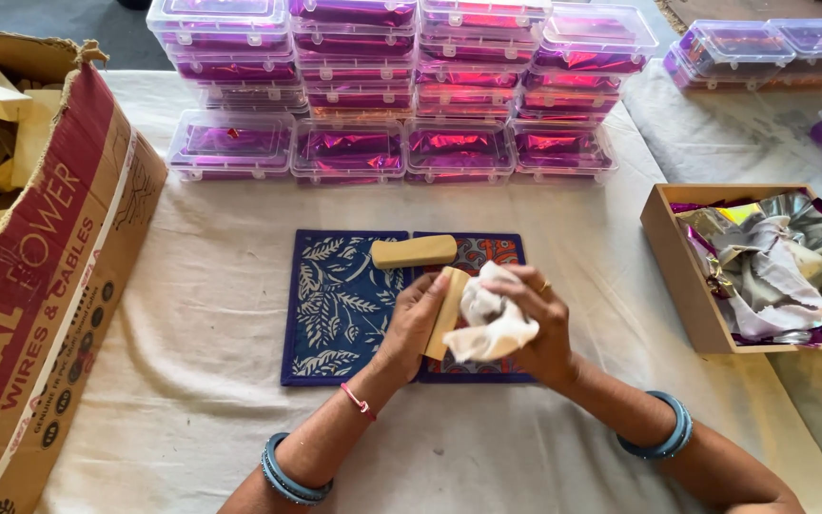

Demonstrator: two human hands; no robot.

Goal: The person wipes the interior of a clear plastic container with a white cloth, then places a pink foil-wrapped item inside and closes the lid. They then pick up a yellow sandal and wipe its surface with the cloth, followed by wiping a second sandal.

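Left hand (414, 319) grips a wooden block (448, 309) upright over the blue printed mat (340, 305), so right hand (535, 319), clutching a white cloth (490, 324), can press vs. its side. 2nd block (414, 251) lies behind.

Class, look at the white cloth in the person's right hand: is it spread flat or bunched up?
Bunched up. The white cloth sits crumpled in the right hand, pressed against the wooden block held by the left hand.
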